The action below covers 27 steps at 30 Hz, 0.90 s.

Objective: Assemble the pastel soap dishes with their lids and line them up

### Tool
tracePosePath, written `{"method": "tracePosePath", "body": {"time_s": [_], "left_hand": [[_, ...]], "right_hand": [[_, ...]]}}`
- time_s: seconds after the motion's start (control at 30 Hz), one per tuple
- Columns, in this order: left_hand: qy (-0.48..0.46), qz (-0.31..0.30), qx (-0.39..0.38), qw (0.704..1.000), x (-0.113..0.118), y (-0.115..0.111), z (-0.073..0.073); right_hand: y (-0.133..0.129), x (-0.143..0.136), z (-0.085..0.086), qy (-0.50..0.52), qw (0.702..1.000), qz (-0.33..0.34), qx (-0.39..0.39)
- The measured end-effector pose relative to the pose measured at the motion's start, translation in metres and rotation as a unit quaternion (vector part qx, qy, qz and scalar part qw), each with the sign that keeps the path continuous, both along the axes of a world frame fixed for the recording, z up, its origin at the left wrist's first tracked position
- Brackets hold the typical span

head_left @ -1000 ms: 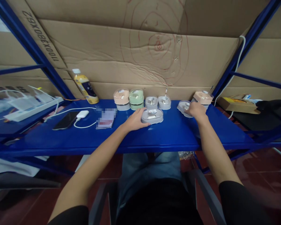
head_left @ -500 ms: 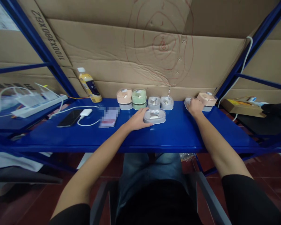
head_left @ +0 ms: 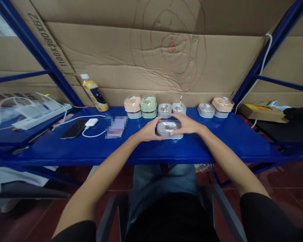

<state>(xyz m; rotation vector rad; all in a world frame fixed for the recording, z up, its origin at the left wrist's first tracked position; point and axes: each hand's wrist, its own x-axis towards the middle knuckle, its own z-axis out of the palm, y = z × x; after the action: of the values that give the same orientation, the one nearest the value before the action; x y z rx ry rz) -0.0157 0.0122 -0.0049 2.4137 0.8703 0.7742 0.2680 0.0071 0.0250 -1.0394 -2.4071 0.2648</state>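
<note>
A grey oval lunch box (head_left: 168, 128) with a clear lid and a small clasp is at the middle of the blue table. My left hand (head_left: 151, 129) is curled round its left side, thumb at the near edge. My right hand (head_left: 188, 124) grips the same box from the right. Just behind, two small grey boxes (head_left: 164, 110) stand side by side. To their left are a green box (head_left: 148, 106) and a peach box (head_left: 132, 106). Over on the right, another grey box (head_left: 206, 110) sits beside a peach box (head_left: 222, 106).
A yellow drink bottle (head_left: 94, 93) leans near the cardboard wall (head_left: 103, 50). A black phone (head_left: 74, 129), a white charger (head_left: 91, 122) with its cable and a blurred-out flat item (head_left: 116, 127) lie on the left of the blue table (head_left: 146, 149). Blue posts flank both sides.
My right hand has let go of the small grey box at the right and moved left onto the oval lunch box. My left hand keeps its hold there.
</note>
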Motion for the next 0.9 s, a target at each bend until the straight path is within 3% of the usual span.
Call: {"method": "tracePosePath", "body": {"time_s": [0.13, 0.27, 0.37, 0.43, 0.53, 0.6, 0.9], "left_hand": [[-0.011, -0.019, -0.016, 1.0, 0.001, -0.001, -0.002], [-0.009, -0.006, -0.024, 1.0, 0.001, -0.001, -0.002], [-0.005, -0.004, -0.007, 1.0, 0.002, -0.001, -0.002], [0.012, -0.017, 0.015, 1.0, 0.002, -0.001, -0.001], [0.05, -0.026, 0.041, 0.998, 0.003, -0.002, -0.002], [0.057, -0.023, 0.046, 0.997, 0.003, -0.002, -0.002], [-0.017, 0.001, 0.029, 0.999, 0.001, 0.0, 0.001]], "right_hand": [[-0.014, -0.023, -0.007, -0.011, 0.999, 0.042, -0.024], [-0.018, -0.013, 0.0, 0.045, 0.998, 0.037, -0.031], [-0.011, 0.014, 0.006, 0.098, 0.994, -0.02, -0.039], [-0.004, 0.037, 0.008, 0.126, 0.986, -0.096, -0.048], [0.005, 0.064, 0.007, 0.113, 0.967, -0.219, -0.058], [0.008, 0.073, 0.006, 0.089, 0.959, -0.26, -0.072], [0.008, 0.064, 0.004, 0.029, 0.964, -0.243, -0.104]]}}
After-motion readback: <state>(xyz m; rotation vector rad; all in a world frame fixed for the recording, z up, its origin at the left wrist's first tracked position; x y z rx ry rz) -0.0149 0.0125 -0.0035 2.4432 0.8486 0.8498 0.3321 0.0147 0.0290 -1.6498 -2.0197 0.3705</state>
